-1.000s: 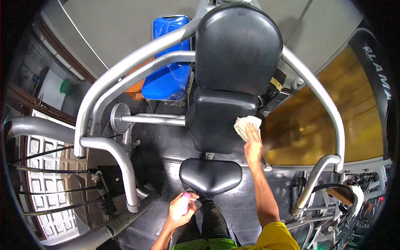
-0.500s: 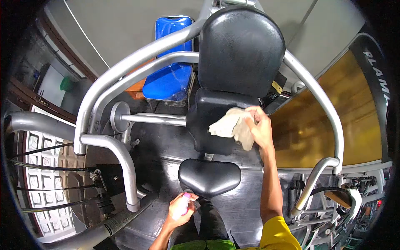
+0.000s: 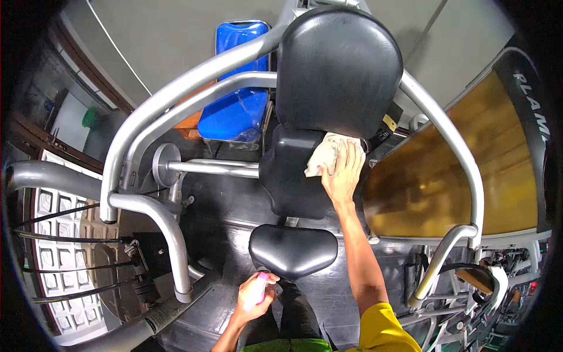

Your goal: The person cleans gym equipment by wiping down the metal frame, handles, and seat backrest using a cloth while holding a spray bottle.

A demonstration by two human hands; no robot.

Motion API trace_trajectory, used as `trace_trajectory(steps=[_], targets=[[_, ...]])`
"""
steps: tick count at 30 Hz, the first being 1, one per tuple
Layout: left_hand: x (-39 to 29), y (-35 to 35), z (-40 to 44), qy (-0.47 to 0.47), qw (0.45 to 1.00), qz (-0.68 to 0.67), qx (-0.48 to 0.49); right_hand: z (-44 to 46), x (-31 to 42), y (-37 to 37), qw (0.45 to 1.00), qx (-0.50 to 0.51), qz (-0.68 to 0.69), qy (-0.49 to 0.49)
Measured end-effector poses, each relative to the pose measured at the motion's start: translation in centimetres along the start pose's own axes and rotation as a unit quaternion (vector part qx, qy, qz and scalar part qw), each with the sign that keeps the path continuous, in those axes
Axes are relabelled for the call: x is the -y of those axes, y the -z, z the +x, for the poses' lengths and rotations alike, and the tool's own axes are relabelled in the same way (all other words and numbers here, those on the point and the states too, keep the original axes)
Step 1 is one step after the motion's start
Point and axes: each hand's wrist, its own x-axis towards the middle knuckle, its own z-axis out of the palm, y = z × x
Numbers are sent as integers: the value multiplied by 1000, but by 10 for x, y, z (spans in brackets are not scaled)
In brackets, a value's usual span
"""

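My right hand (image 3: 345, 170) presses a crumpled cream cloth (image 3: 321, 159) onto the far right part of the black padded seat (image 3: 293, 182), just below the backrest (image 3: 337, 70). Its fingers lie over the cloth and point away from me. Close to my body, my left hand (image 3: 255, 296) is wrapped round a small pale bottle with a pink top (image 3: 262, 277), probably a spray bottle; much of it is hidden by the fingers. A smaller black pad (image 3: 293, 249) stands between that hand and the seat.
Curved silver bars (image 3: 141, 117) frame the machine on both sides. A blue padded chair (image 3: 234, 114) stands behind at the left. At the right is a gold panel (image 3: 451, 170). Black cables (image 3: 76, 237) run at the left, and more gym equipment (image 3: 469, 293) stands at the lower right.
My right hand has moved forward and left, bringing the dangling cloth down flat against the seat near the backrest. The left hand with the bottle has stayed almost still.
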Motion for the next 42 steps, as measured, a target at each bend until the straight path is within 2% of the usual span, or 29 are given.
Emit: trace_trajectory(steps=[3,4,5,7,8,10,13,15,17,20,23,27,31,34,36,39,41,42], targets=[[3,4,3,-45,999,27,-6,-4,-16,-2,999,-11,6,39],[3,7,1,-44,999,28,-7,0,-12,-1,997,-52,9,52],[3,10,-2,-17,1000,20,-6,0,-14,-4,997,-53,12,52],[5,16,-7,12,1000,15,-8,1,-17,-13,990,-33,4,138],[7,18,-9,14,1000,6,-13,2,-10,-23,984,-34,59,166],[8,22,-11,19,1000,-5,-16,1,15,-37,964,33,50,257],[10,26,-8,-23,998,63,0,12,73,-56,943,108,12,314],[14,24,-11,27,1000,11,-11,14,93,-65,942,118,-39,311],[14,21,-8,20,1000,20,-9,12,94,-70,938,125,-70,315],[7,10,-2,15,1000,18,-21,6,72,-61,925,136,-8,354],[8,2,-2,21,1000,2,-23,1,39,-40,912,171,-8,372],[3,-5,0,-9,1000,-4,0,-21,-21,-2,930,178,-18,319],[4,-6,-7,-29,999,8,16,-52,-66,18,961,135,-34,240],[7,-4,-15,2,1000,-25,13,-62,-59,3,979,83,1,188],[8,-5,-15,-36,999,19,2,-56,-35,-13,982,55,49,175],[24,-12,-22,-2,1000,4,-4,-27,18,-35,952,106,93,272],[19,-19,-20,-4,1000,7,-5,-19,52,-60,931,126,27,341],[19,-21,-20,4,1000,-3,-5,-15,67,-70,921,158,47,352]])
